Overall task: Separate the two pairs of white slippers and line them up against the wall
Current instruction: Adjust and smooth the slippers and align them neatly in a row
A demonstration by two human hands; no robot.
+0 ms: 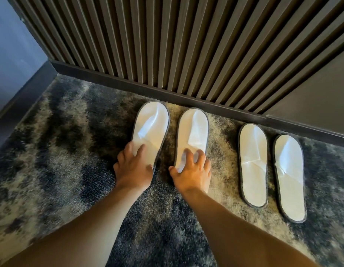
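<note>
Several white slippers with dark trim lie flat on the carpet, toes toward the slatted wall [186,45]. My left hand [133,168] grips the heel end of the leftmost slipper [151,124]. My right hand [192,170] grips the heel end of the second slipper [194,128], fingers pressed onto its sole. A gap separates these from the other pair: a third slipper [253,164] and a fourth slipper [289,176] lying side by side to the right, untouched, toes close to the baseboard.
A dark baseboard [128,81] runs along the foot of the wall. A mottled grey and beige carpet [61,151] covers the floor. A blue-grey wall [11,54] closes the left side. A plain dark panel [317,97] sits at right.
</note>
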